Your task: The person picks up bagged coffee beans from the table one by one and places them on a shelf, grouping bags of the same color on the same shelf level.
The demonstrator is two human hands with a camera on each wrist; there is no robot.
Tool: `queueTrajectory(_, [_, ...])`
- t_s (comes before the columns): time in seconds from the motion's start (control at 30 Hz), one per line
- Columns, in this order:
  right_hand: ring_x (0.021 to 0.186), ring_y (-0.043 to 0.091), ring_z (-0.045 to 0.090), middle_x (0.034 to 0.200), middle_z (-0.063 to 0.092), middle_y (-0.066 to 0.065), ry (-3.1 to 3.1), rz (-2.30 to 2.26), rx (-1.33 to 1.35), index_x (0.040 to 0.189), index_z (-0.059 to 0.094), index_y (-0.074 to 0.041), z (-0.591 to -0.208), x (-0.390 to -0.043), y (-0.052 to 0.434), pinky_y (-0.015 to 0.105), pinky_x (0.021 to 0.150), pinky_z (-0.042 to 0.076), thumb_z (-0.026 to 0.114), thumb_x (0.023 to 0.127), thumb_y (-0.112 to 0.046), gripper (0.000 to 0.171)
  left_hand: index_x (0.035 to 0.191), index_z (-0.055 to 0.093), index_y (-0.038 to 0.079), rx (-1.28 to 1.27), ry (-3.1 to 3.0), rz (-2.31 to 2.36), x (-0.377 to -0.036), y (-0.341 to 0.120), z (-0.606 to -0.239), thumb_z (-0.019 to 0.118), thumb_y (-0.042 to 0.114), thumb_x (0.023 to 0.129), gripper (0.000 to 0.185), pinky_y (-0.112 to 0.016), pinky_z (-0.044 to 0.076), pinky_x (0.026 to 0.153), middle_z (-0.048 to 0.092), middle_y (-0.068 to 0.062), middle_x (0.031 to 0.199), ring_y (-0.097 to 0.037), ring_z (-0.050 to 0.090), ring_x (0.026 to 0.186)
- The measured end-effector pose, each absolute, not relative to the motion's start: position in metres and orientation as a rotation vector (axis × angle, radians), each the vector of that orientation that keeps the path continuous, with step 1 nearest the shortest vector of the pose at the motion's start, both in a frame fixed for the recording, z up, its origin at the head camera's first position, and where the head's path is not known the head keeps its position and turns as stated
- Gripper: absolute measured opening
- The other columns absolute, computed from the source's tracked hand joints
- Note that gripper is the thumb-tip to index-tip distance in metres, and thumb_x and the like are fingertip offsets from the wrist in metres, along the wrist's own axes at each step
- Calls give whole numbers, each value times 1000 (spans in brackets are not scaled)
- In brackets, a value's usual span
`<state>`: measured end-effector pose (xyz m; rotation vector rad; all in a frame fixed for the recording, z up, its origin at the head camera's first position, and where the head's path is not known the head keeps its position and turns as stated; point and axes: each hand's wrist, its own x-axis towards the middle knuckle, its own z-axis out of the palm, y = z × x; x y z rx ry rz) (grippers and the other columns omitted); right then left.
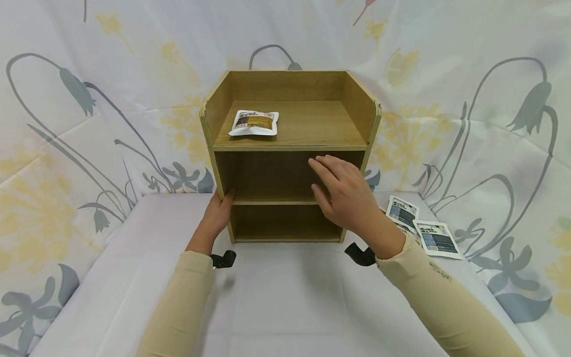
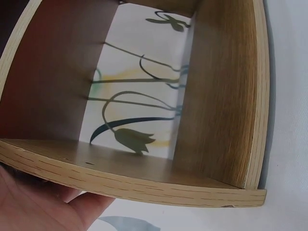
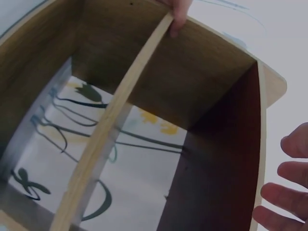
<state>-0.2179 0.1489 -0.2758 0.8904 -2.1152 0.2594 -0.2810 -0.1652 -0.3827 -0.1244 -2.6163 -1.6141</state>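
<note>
At centre frame in the head view, on the white-covered table, stands a wooden shelf unit, its open front facing the camera. It has an open top tray and two compartments below, and no back panel: the flowered backdrop cloth shows through it in both wrist views. The unit looks stiff and moderately heavy, with smooth board faces that may slip under a flat palm. The best hold is judged to be on the side panels or the front edges of the shelves, one hand per side.

The left hand grips the left side panel at the middle shelf, thumb on the front edge and fingers out of sight round the outside. The right hand hovers in front of the middle compartment at centre right, fingers extended and relaxed, holding nothing; whether the fingertips touch the shelf cannot be told.

A sealed packet lies flat on the top tray, toward its left. Being loose, it could slide if the unit tilts. More packets lie on the table at lower right of the unit, close to the right forearm.
</note>
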Motion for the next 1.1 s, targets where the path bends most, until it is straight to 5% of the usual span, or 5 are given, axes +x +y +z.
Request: queueTrajectory(1.1, [93, 35, 66, 111, 68, 16, -2185, 300, 715, 120, 66, -4, -329, -216, 223, 48, 73, 55, 66, 84, -14, 37, 156, 14, 14, -109, -2598, -1667, -282, -166, -380, 28, 49, 102, 65, -54, 30, 113, 35, -24, 150, -39, 39, 135])
